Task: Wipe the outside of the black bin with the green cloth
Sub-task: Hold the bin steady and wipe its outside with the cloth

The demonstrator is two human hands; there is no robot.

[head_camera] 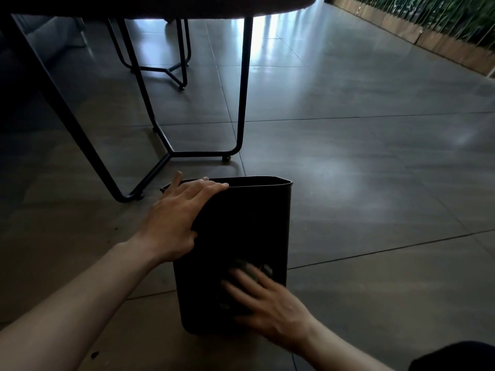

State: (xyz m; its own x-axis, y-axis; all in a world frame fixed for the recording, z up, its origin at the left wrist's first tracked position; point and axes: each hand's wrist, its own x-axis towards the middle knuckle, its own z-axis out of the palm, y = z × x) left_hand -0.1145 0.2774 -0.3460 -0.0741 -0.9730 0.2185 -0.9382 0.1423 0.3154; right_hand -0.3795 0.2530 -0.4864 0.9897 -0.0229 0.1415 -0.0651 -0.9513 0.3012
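Bin: the tall black plastic bin with a rectangular open mouth [235, 236] stands on the dark tiled floor [375, 183], tipped somewhat away from the person, its near wall facing the camera.
Cloth: the dark green cloth [247, 267] lies flat against the lower part of that near wall; only a blurred patch of it shows past the fingertips.
Right hand: the right hand [267, 298] presses the cloth on the wall with fingers straight and spread apart; the blur suggests a stroke in progress.
Left hand: the left hand [176, 218] rests on the bin's upper left corner, fingers extended over the rim, thumb down against the near wall, steadying it.
Risk, slip: the cloth is only pinned by flat fingers, so a fast stroke could leave it bunched or dropped.
Risk, tip: a hard push low on the wall could slide or topple the light bin if the left hand eases.
Risk, coverage: the far and side walls are hidden; they could be missed unless the bin is turned.
Nearby: the black metal table frame [241, 103] stands just beyond the bin and may block turning it that way.
Farther off: a wooden planter edge with green foliage [428, 30] lies well apart.
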